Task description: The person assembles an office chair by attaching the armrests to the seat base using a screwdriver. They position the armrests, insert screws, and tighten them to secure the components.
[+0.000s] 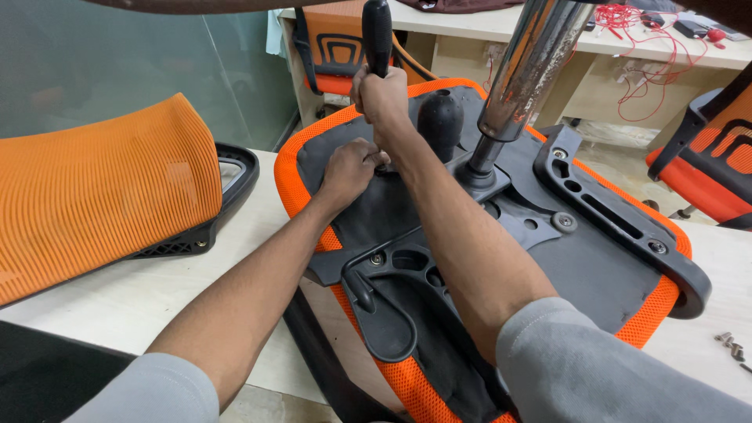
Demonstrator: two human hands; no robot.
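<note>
An upturned orange mesh chair seat (309, 153) lies on the table, its black underside plate (580, 266) facing up. My right hand (381, 98) is closed around the black handle of a screwdriver (376, 35) held upright over the seat's underside. My left hand (348, 168) rests just below it, fingers pinched at the tool's tip, which is hidden behind the hands. A chrome gas-lift cylinder (525, 63) rises from the black mechanism (478, 176) to the right of the hands. A black rounded knob (440, 117) stands right behind them.
An orange mesh chair backrest (102, 196) in a black frame lies on the table at the left. Loose screws (730, 345) sit at the table's right edge. Behind stand orange chairs (717, 153) and a desk (470, 23) with red wires (638, 39).
</note>
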